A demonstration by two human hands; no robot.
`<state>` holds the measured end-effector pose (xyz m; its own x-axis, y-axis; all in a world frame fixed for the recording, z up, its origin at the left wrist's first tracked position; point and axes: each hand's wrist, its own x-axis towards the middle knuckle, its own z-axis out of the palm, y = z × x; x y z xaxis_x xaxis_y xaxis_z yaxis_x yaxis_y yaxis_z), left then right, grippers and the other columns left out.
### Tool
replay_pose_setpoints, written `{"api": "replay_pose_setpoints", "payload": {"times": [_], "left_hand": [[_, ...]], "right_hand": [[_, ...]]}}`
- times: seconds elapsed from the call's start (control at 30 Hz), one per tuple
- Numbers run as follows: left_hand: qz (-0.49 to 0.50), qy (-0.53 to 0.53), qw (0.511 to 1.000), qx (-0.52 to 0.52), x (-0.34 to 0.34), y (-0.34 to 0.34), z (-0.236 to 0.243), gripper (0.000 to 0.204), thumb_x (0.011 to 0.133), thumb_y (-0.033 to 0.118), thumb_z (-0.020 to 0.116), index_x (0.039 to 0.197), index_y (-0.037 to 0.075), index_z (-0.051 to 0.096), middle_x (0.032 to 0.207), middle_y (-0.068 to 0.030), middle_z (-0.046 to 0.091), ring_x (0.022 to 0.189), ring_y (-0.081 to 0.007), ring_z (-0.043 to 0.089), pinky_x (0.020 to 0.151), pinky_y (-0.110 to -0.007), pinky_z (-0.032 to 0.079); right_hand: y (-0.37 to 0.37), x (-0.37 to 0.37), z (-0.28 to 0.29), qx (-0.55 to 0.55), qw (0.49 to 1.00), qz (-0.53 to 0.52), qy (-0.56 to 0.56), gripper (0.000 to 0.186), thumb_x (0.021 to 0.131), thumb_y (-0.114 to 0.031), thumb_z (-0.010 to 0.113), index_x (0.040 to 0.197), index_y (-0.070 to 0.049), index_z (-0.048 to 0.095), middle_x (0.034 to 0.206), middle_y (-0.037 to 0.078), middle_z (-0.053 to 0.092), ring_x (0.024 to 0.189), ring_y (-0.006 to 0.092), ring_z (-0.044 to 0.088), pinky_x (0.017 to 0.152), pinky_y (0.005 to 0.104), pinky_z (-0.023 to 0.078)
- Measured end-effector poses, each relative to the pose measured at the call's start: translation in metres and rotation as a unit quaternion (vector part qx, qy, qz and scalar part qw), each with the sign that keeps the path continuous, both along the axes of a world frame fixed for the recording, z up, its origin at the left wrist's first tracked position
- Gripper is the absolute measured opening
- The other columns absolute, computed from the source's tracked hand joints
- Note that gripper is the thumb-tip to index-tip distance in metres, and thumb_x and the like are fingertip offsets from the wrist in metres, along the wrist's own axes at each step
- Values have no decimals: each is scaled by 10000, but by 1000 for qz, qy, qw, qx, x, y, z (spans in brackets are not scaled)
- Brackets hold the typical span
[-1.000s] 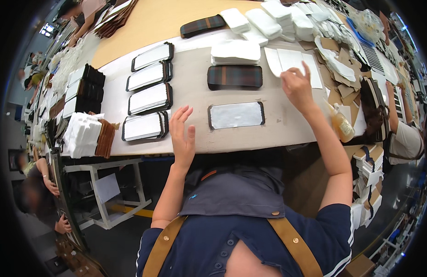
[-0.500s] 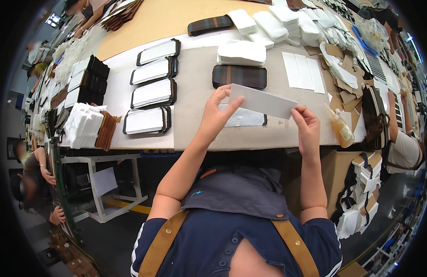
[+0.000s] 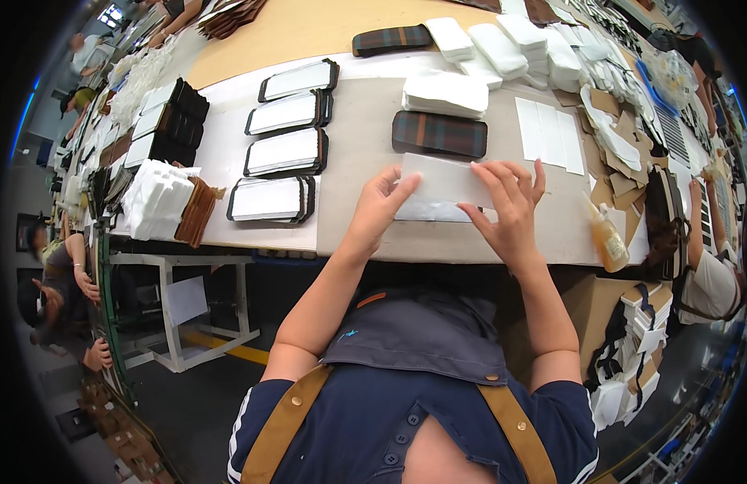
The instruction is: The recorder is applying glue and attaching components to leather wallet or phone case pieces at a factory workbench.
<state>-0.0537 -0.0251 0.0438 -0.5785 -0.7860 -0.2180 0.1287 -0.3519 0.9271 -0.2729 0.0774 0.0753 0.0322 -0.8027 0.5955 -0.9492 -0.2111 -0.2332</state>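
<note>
My left hand (image 3: pixel 380 206) pinches the left end of a rectangular white card (image 3: pixel 442 176) between thumb and fingers. At the card's right part, my right hand (image 3: pixel 507 211) holds it with fingertips on the upper edge and the thumb lower down. The card is over a silvery white-faced piece (image 3: pixel 426 212) on the worktable, partly hidden by the card and my fingers. Just beyond lies a dark plaid pad (image 3: pixel 439 133), with a stack of white pads (image 3: pixel 444 93) behind it. White strips (image 3: pixel 551 133) lie to the right of that pad.
Four dark-edged white stacks (image 3: pixel 270 198) form a column at left, beside black stacks (image 3: pixel 184 121) and white foam (image 3: pixel 155 202). Cardboard scraps (image 3: pixel 619 189) and an amber glue bottle (image 3: pixel 611 238) are at right. Other people work at both sides (image 3: pixel 704 286).
Since a second ago both hands have come together over the middle piece with a white card. In the last half second my right hand's fingers moved onto the card's upper edge, spreading more.
</note>
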Motion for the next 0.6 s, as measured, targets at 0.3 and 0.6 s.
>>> {"api": "replay_pose_setpoints", "payload": {"times": [0.3, 0.6], "left_hand": [[85, -202, 927, -306, 51, -10, -33, 436, 1027, 381, 674, 1367, 109, 683, 1480, -105, 549, 1452, -278, 410, 1222, -433, 267], [103, -384, 758, -516, 52, 6, -52, 315, 902, 261, 789, 1213, 220, 773, 1508, -140, 481, 1475, -406, 313, 1191, -563, 247]], "right_hand": [[-3, -33, -20, 154, 984, 37, -81, 567, 775, -227, 885, 1278, -92, 663, 1239, 61, 636, 1252, 260, 548, 1283, 562, 101], [-18, -10, -34, 186, 975, 94, -79, 547, 763, -236, 890, 1243, -89, 674, 1203, 55, 638, 1244, 278, 539, 1279, 601, 90]]}}
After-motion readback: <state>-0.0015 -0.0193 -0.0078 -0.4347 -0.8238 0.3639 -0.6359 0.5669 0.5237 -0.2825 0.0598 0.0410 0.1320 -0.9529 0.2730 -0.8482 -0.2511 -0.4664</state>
